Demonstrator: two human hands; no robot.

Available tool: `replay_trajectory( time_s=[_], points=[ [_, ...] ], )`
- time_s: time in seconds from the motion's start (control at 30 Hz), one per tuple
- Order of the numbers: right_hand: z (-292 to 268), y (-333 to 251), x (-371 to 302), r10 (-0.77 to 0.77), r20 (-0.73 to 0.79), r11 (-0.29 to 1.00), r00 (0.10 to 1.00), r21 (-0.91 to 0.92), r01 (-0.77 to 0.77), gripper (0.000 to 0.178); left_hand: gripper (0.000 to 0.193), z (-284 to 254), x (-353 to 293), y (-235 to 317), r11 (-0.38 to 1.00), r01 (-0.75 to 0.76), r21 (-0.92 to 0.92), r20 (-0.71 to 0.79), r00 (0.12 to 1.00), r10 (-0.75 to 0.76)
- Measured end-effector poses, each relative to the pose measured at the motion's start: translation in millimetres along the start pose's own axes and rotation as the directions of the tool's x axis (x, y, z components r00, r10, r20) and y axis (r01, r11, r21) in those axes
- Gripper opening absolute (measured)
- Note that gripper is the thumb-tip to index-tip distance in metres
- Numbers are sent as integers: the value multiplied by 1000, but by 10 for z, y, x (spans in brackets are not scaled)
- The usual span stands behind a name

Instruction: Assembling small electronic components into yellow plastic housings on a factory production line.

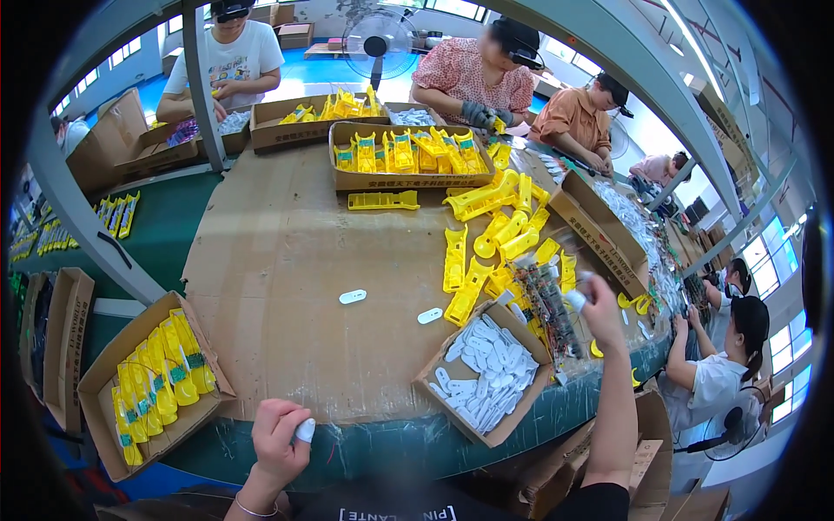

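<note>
My left hand is held over the table's near edge, its fingers curled in and a white cover on one fingertip; no object shows in it. My right hand is raised at the right, white covers on its fingertips. Its fingers are bent and blurred, so their grip is unclear. Right beside it lies a clear bag of small electronic parts, on yellow plastic housings. Between my hands, at the near edge, a cardboard box is filled with small white oval plates. Two loose white plates lie on the cardboard sheet.
At the near left, a tilted box holds yellow housings with green boards. Another box of housings stands at the far side. A long box and a metal post flank the table. Several co-workers work around it.
</note>
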State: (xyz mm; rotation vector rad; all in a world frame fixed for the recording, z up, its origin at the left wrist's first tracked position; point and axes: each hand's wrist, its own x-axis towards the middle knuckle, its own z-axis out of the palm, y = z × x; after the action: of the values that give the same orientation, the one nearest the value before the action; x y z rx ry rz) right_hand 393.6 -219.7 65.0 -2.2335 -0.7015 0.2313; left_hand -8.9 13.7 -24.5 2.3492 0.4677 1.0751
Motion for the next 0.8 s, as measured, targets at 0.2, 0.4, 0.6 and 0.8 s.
replay_trajectory(
  time_s=[0.2,0.4,0.6,0.8],
  points=[
    [159,127,146,-174,-136,818,975,-572,66,64,14,156,279,54,996,-25,-91,18,999,27],
    [234,454,246,131,52,927,990,-361,-104,81,17,874,1008,321,919,-281,-277,156,930,332],
    [-517,896,174,180,-27,766,983,631,-123,48,22,1846,1843,381,832,-463,-305,327,770,548],
    [-774,751,44,213,-162,731,964,681,-47,47,29,3089,2298,344,642,-698,-318,492,457,741]
  ],
)
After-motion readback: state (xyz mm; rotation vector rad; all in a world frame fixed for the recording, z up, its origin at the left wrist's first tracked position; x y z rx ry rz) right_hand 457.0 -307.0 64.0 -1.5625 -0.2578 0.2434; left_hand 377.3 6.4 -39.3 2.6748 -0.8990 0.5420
